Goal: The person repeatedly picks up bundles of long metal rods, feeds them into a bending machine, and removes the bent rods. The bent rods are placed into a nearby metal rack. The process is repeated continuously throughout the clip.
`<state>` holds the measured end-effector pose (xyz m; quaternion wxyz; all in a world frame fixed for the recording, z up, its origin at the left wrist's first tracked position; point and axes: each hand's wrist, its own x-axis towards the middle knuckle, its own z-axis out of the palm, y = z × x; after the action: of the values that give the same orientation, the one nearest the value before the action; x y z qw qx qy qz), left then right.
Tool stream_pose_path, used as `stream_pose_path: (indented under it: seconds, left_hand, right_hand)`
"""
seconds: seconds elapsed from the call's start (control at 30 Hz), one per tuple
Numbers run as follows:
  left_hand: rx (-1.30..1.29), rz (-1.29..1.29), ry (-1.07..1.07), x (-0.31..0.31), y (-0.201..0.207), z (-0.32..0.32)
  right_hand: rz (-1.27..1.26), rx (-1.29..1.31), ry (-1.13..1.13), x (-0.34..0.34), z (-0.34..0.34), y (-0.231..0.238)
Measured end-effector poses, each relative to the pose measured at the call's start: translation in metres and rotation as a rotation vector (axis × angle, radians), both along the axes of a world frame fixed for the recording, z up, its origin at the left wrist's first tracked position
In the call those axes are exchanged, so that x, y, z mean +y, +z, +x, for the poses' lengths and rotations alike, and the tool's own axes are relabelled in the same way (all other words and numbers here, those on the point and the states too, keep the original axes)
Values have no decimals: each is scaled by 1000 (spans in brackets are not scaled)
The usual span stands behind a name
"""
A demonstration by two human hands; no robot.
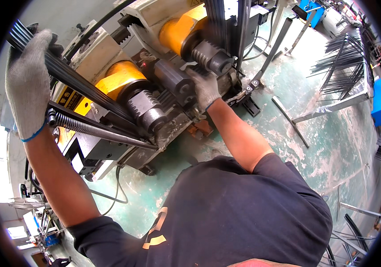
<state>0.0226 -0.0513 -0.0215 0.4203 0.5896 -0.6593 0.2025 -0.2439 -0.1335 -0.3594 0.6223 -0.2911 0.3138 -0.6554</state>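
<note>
My left hand [28, 86], in a grey knitted glove with dark fingers, is raised at the upper left. It is wrapped round a bundle of long black metal rods [81, 86], which slants down to the right into the machine. My right hand [206, 87], gloved the same way, reaches into the middle of the machine. Its dark fingers curl beside a dark angular metal block [172, 80]; what they grip, if anything, is hidden. On either side of that block sit two yellow housings [121, 80] with ribbed steel dies [147, 109].
A long coil spring [97, 129] runs below the rods. More black rods [244, 26] stand upright at the machine's far side. To the right, a metal rack [333, 109] carries many thin dark rods. A loose bar [290, 122] and cables [117, 193] lie on the worn green floor [261, 133].
</note>
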Motion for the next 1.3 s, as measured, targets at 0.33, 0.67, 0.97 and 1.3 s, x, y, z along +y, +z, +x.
stream_pose_path:
  seconds: [0.33,0.67,0.97,1.3]
  left_hand:
    - [285,107,27,40,24,-22]
    - [369,299,-101,47,11,9]
    - [277,409,-97,53,11,29]
    - [239,432,-15,55,16,11]
  right_hand:
    - [119,60,-5,-3,6,-13]
    - [54,202,61,-7,-5,-36]
    - [32,264,98,-13,-11,-44]
    - [40,235,83,-14,-10,-42]
